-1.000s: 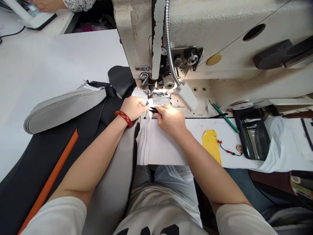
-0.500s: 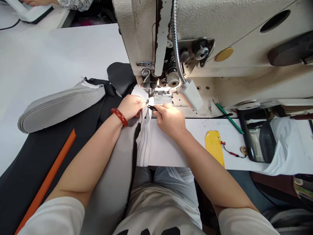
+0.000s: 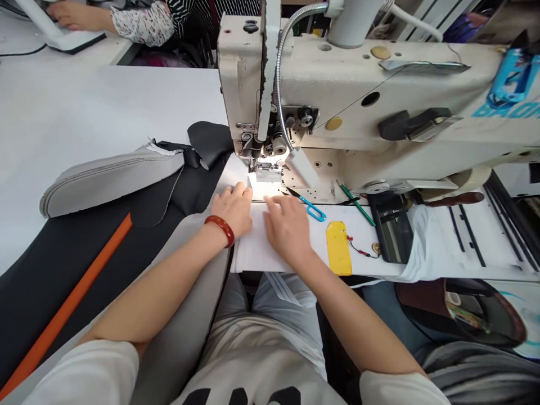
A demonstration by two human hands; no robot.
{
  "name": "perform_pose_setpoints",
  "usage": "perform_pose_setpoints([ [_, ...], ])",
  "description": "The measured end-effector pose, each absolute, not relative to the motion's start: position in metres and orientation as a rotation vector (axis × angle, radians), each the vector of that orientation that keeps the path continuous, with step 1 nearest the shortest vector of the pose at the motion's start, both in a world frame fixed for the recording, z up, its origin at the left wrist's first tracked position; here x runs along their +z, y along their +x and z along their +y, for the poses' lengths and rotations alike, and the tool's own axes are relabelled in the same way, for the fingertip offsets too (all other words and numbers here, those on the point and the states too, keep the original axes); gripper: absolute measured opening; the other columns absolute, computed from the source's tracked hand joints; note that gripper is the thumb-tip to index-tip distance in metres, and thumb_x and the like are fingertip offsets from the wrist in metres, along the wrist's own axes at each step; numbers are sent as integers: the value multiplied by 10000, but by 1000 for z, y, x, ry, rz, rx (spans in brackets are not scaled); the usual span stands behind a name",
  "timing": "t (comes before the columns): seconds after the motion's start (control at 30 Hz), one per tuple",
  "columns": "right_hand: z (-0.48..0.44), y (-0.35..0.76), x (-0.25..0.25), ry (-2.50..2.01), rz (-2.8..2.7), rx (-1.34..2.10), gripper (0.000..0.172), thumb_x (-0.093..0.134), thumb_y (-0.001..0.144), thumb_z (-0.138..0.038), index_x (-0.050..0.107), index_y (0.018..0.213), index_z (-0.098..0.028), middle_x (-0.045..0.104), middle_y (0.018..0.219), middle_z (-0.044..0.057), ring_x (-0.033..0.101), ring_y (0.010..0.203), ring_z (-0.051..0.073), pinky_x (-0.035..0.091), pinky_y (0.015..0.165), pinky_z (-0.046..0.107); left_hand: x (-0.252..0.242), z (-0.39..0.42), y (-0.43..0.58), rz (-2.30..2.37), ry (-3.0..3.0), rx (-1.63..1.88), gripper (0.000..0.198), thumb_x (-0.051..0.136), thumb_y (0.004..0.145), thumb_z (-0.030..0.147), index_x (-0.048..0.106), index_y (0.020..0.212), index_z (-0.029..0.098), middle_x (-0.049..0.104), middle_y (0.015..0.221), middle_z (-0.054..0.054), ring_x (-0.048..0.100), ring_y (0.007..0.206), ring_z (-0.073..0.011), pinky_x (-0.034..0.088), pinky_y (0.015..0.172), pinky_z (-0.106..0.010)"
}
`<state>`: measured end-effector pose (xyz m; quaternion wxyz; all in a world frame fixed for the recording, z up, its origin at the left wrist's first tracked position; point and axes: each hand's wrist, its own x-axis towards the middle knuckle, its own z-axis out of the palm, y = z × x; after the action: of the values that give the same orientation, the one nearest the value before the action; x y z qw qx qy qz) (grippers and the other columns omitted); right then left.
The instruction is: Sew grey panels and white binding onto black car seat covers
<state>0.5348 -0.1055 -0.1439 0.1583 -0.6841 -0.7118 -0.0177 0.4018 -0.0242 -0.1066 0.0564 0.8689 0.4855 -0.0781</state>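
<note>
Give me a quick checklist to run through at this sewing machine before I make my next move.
1. Left hand on the grey fabric: ok, resting flat on it.
2. Left fingertips clear of the presser foot: ok, just short of it.
3. Blue snips out of the right hand: ok, lying beyond its fingers, to the right.
4. Right hand settled on the work surface: cannot tell, it is blurred.
5. Lamp lit: ok, bright light falls around the presser foot.
6. Needle threaded: cannot tell, too small to see.
</note>
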Motion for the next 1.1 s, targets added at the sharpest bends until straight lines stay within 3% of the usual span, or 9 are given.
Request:
perform_pose_setpoints([
  [0.07,-108,515,-144,-1933,-2085,65,330,360,989,-191,661,1120,-150,636,1113,140,510,976,262,391,789,374,-107,-39,401,1504,2707,-304,418,474,874,202,547,1282,156,562,1243,-141,539,1154,-321,481,852,-424],
  [0.17,-104,501,-144,-2055,-2014,168,310,378,983,-207,684,979,-159,622,1034,135,498,936,262,368,718,350,-107,-45,392,1402,2706,-323,437,416,933,273,497,1353,185,548,1266,-126,519,1164,-325,483,875,-466],
  [0.33,-89,507,-136,-2067,-1899,311,402,309,1029,-277,525,1367,-256,593,1053,81,535,938,220,329,616,287,-103,-34,378,1270,2622,-412,440,428,927,329,515,1341,212,520,1287,-103,499,1175,-339,477,923,-478],
  [0.4,-82,510,-133,-2121,-1954,323,402,318,1033,-323,520,1381,-316,603,1047,68,555,929,219,304,589,276,-101,-30,377,1249,2628,-441,420,423,914,287,538,1305,189,515,1272,-116,506,1161,-340,481,911,-471],
  [0.5,-72,516,-130,-2280,-1950,221,394,313,1027,-341,677,1155,-259,629,1011,81,590,920,226,303,591,281,-99,-26,377,1219,2617,-452,427,419,915,259,516,1327,207,522,1250,-105,518,1146,-334,485,899,-450],
  [0.6,-66,520,-127,-2378,-1910,150,439,304,1022,-349,710,972,-189,652,984,96,618,909,228,328,612,285,-101,-26,380,1216,2602,-433,380,417,907,195,572,1253,220,546,1209,-82,553,1100,-298,479,911,-411],
  [0.8,-68,517,-125,-2252,-1999,303,351,450,965,-305,605,1277,-272,645,1053,61,623,884,210,346,601,279,-116,-28,388,1422,2666,-225,460,381,884,108,580,1290,191,574,1182,-118,581,1084,-292,499,807,-383],
  [0.93,-74,518,-133,-2204,-2007,378,362,427,961,-269,662,1235,-286,610,981,58,603,810,203,340,585,289,-118,-14,386,1308,2558,-209,531,450,840,115,574,1332,270,602,1137,-77,623,1023,-246,488,809,-336],
  [1.1,-72,519,-140,-2010,-1775,631,319,492,866,-183,684,1118,-223,589,857,18,583,805,188,398,663,283,-116,-11,387,1305,2518,-176,504,437,848,124,607,1303,258,611,1111,-72,629,1031,-237,475,782,-322],
])
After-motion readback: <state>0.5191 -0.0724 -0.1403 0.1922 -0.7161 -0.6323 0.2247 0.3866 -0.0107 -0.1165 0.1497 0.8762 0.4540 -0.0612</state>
